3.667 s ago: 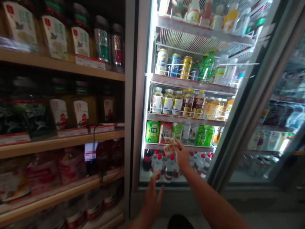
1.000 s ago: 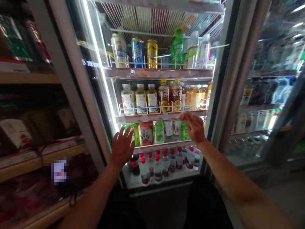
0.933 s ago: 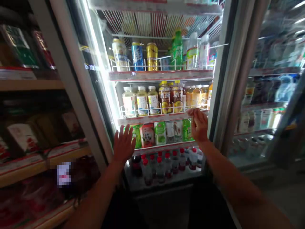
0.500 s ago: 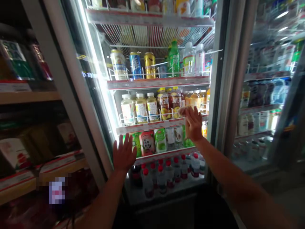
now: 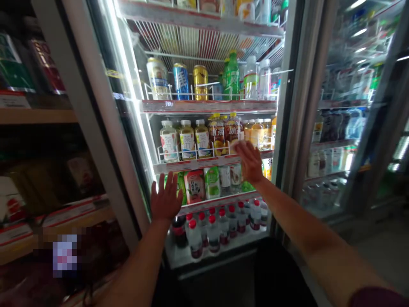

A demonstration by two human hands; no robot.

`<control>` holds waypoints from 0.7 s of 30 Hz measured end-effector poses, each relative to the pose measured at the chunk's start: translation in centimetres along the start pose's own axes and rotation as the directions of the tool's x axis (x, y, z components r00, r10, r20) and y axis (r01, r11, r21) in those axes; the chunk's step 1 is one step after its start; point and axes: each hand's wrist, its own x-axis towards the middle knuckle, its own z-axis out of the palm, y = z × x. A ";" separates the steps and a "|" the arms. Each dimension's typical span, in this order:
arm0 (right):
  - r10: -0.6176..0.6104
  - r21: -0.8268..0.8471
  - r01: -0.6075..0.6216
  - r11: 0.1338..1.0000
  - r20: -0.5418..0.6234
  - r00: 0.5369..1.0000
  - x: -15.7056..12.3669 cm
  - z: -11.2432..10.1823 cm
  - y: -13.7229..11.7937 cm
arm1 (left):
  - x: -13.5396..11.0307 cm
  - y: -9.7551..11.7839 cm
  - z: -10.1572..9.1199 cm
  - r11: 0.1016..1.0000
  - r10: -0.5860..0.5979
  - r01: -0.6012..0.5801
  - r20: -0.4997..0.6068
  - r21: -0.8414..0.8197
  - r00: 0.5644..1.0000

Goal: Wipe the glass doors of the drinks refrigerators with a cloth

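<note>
My left hand (image 5: 166, 198) rests with spread fingers against the glass door (image 5: 187, 44) of a lit drinks fridge, in front of the lower cartons. It holds nothing. Farther right and higher, my right hand (image 5: 251, 163) presses a small pale cloth (image 5: 235, 146) to the glass; its exact kind is unclear because the fingers cover most of it. Behind that hand stand brown iced tea bottles (image 5: 232, 130) with yellow caps. Three pale tea bottles (image 5: 186, 140) stand to their left.
Cans and bottles, among them a blue can (image 5: 181, 82), fill the upper shelf. Red-capped water bottles (image 5: 212, 234) stand at the bottom. A metal door frame (image 5: 295, 128) separates the second fridge on the right. A wooden shelf (image 5: 38, 115) with packs is on the left.
My right hand has slid a little left across the glass with the cloth. My left hand stays in about the same place. The view has shifted slightly.
</note>
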 end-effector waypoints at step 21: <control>0.344 -0.012 -0.348 0.937 -0.119 0.931 -7.6 0.2 1.7 | 0.1 0.1 0.0 0.999 -0.013 0.013 0.013 -0.034 1.000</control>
